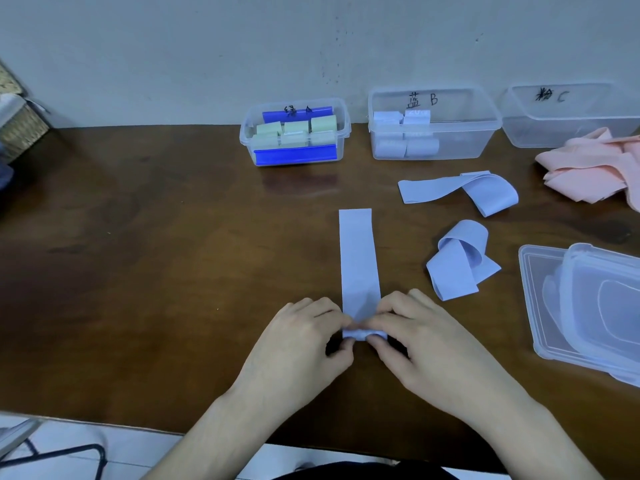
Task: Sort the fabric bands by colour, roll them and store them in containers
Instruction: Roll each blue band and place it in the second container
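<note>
Lying near the front edge of the wooden table [138, 254], a light blue band [358, 261] stretches straight away from the person, its long axis pointing toward the wall. Its near end is curled into a small roll, pinched by the left hand [304, 341] and right hand [415, 341] — fingers and thumbs of both bent around it. Bare wood spreads to the left. On the right sit two loose blue bands [457, 192] [460, 261], a pink heap [595, 168] and stacked clear lids [588, 313]. Along the wall stand three tubs — one with green rolls [294, 133], one with blue rolls [433, 126], one [568, 112] beside the pink heap.
</note>
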A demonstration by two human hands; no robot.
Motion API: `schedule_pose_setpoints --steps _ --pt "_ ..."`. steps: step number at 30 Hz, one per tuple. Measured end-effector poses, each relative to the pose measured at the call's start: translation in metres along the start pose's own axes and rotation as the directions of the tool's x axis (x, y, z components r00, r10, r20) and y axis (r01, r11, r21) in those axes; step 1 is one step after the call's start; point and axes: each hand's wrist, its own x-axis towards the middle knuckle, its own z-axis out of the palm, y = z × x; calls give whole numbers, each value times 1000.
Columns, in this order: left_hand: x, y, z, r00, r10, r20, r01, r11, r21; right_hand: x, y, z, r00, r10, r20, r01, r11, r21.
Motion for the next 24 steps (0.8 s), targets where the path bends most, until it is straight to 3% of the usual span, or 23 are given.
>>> schedule_pose_setpoints --steps 8,15,24 --pt "0 -1 4 996 -81 -46 79 996 -39 -3 5 7 999 19 -51 -18 1000 17" --pt "1 -6 4 995 15 -100 -16 1000 -9 3 12 4 999 17 -40 -16 999 30" --pt "7 -7 3 998 -41 -53 39 998 -49 5 10 6 997 2 -73 0 1000 21"
